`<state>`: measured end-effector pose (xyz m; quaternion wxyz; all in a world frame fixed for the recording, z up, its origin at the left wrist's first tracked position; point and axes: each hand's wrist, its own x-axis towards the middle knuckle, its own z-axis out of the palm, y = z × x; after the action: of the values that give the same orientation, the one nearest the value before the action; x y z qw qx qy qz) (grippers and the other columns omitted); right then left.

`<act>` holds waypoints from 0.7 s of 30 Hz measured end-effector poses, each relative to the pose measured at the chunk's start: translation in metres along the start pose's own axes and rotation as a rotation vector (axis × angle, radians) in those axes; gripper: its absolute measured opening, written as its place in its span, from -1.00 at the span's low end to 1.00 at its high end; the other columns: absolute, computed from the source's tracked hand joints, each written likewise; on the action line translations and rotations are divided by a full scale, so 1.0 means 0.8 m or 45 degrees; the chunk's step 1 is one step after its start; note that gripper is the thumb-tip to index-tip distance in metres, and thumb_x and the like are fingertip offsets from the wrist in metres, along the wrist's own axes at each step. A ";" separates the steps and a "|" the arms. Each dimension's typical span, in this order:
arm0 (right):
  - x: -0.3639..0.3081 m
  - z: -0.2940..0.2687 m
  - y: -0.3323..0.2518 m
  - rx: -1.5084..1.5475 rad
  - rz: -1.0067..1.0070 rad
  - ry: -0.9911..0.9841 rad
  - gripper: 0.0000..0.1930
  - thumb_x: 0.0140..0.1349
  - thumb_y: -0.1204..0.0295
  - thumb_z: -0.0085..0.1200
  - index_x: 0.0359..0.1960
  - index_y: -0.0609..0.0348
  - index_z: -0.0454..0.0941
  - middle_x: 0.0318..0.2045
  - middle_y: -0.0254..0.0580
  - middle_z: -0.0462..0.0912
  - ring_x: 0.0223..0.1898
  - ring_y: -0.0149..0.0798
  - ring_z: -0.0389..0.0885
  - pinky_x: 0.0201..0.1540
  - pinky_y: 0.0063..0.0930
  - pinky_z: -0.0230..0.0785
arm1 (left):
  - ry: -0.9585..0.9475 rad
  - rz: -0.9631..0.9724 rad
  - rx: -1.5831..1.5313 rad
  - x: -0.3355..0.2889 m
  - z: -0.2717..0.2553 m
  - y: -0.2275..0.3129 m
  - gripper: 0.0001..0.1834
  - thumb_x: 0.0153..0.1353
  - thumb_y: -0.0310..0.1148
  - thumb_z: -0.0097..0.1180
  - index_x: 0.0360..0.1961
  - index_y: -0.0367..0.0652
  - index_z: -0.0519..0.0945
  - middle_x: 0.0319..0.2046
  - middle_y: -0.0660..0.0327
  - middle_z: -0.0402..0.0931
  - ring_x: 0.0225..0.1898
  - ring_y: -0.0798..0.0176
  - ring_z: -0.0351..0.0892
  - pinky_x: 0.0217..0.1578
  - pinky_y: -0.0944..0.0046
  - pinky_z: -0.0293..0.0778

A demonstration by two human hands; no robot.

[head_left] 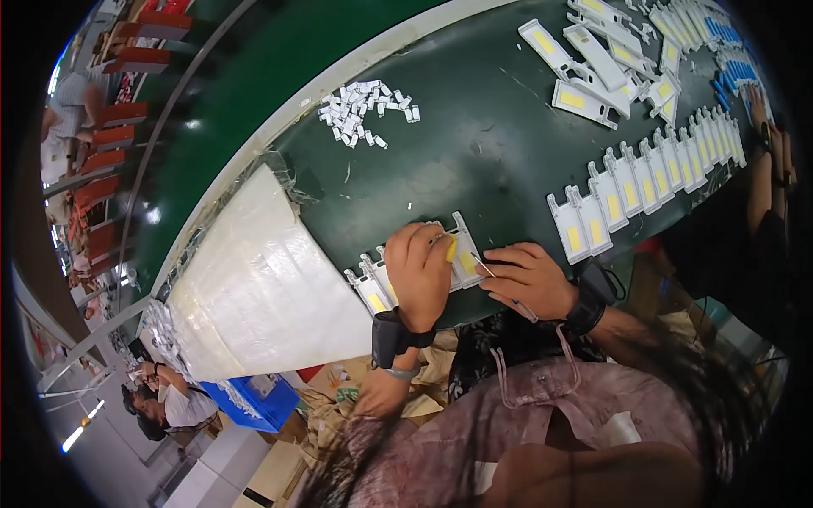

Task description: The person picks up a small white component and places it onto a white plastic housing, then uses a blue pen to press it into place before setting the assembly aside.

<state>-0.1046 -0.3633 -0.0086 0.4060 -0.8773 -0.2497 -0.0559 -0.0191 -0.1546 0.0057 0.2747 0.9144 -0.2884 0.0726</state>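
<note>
A: Hands?
B: Your left hand (417, 275) curled over yellow-panelled white housings (466, 268), couldn't tell its hold; your right hand (535, 284) gripped a slim tool (526, 311).
A: Housings?
B: Lay on the green tabletop (474, 169).

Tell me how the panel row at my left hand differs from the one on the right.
The left row is shorter; the right row shows more panels. The left hand hides part of the left row but none of the right row. Both rows are white and yellow, lying on the green table.
</note>
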 end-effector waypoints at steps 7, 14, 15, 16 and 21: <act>-0.004 0.002 0.000 -0.009 0.034 -0.020 -0.73 0.11 0.39 0.29 -0.11 -0.02 0.63 0.03 -0.33 0.65 0.17 -0.17 0.55 0.14 -0.22 0.34 | -0.035 0.231 0.197 -0.003 -0.002 0.005 -0.74 -0.06 -0.47 0.20 -0.26 -0.12 0.65 -0.05 0.20 0.53 0.08 0.00 0.46 0.07 -0.09 0.37; -0.006 0.001 0.001 -0.002 0.039 -0.026 -0.66 0.10 0.42 0.31 -0.05 -0.04 0.60 0.12 -0.39 0.62 0.21 -0.21 0.52 0.16 -0.21 0.29 | -0.181 0.135 0.344 0.003 -0.008 0.023 -0.79 0.02 -0.42 0.14 -0.26 -0.14 0.61 0.01 0.21 0.52 0.15 0.04 0.44 0.18 -0.11 0.33; -0.005 0.001 0.001 -0.005 0.037 -0.010 -0.66 0.10 0.42 0.32 -0.06 -0.04 0.60 0.12 -0.39 0.62 0.21 -0.20 0.52 0.15 -0.21 0.29 | -0.194 0.117 0.344 0.004 -0.009 0.024 -0.78 0.01 -0.42 0.15 -0.25 -0.13 0.61 0.02 0.22 0.52 0.16 0.04 0.43 0.18 -0.12 0.31; -0.004 0.000 0.000 -0.004 0.041 -0.011 -0.66 0.10 0.42 0.32 -0.06 -0.04 0.60 0.12 -0.39 0.62 0.21 -0.20 0.52 0.15 -0.21 0.29 | -0.197 0.117 0.342 0.003 -0.007 0.021 -0.78 0.01 -0.42 0.15 -0.25 -0.13 0.61 0.02 0.22 0.52 0.16 0.04 0.43 0.18 -0.12 0.31; -0.003 0.001 0.000 0.027 0.044 -0.004 -0.69 0.11 0.43 0.32 -0.08 -0.02 0.60 0.09 -0.37 0.64 0.19 -0.20 0.54 0.15 -0.22 0.30 | -0.096 -0.045 0.157 -0.003 -0.006 0.009 -0.68 -0.04 -0.43 0.24 -0.18 -0.03 0.66 0.02 0.26 0.52 0.15 0.06 0.42 0.19 -0.15 0.28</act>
<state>-0.1066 -0.3633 -0.0099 0.4159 -0.8772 -0.2357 -0.0447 -0.0253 -0.1555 0.0125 0.2080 0.9366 -0.2775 0.0508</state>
